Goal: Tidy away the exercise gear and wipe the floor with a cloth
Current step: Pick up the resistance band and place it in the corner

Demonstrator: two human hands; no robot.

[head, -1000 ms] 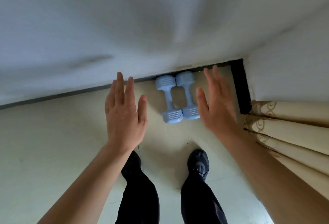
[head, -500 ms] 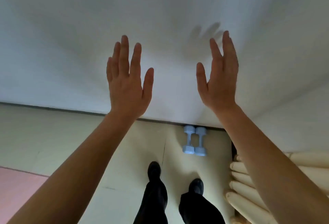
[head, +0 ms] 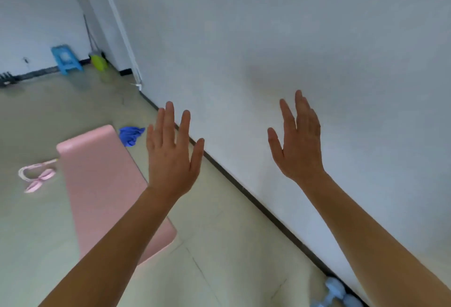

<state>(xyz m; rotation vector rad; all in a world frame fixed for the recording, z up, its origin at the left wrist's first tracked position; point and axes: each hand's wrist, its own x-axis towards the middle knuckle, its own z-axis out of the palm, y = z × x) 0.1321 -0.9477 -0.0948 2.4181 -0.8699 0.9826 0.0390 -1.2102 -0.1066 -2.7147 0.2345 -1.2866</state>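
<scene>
Pink mat (head: pixel 102 184) and blue cloth (head: pixel 130 134) now visible; both hands' fingers (head: pixel 168 121) stay spread, empty.

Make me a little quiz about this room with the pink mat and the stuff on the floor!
1. True or false: the left hand and right hand are both empty.
2. What lies just past the far end of the pink exercise mat? A) blue cloth B) green ball C) shoe
3. Fill in: the light blue dumbbells sit on the floor against the ____.

Key:
1. True; both hands are open with fingers spread.
2. A, the blue cloth.
3. Wall.
</scene>
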